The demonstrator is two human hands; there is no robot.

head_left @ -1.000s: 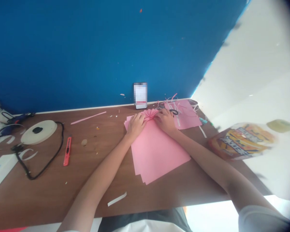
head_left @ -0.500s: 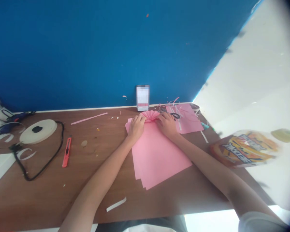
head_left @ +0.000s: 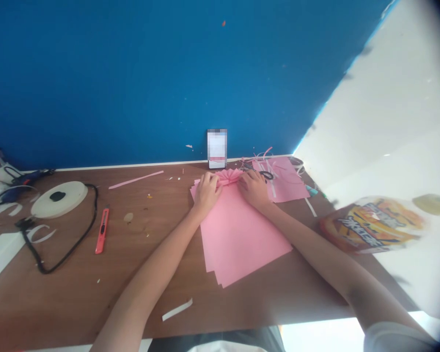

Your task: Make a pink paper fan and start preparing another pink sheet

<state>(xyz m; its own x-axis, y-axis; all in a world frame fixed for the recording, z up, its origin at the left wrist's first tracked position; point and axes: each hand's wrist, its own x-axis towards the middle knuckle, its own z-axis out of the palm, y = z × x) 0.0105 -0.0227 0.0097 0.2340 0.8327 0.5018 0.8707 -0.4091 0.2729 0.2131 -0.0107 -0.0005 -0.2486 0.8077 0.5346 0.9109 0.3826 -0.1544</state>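
- Shaping the pleated pink paper fan (head_left: 229, 176) seems the step in hand; it lies at the far end of the flat stack of pink paper sheets (head_left: 242, 234), on the brown wooden worktop (head_left: 139, 274).
- Left hand (head_left: 207, 189) and right hand (head_left: 255, 188) have fingers curled nearly closed, pinching the fan's opposite ends.
- The next move likely calls for even, light pressure, so the pleats line up.

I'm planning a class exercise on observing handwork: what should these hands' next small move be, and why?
Probably squeeze the pleats closer together: the left hand and right hand hold opposite ends of the pleated pink paper, whose folds are fanned out above the flat pink sheets.
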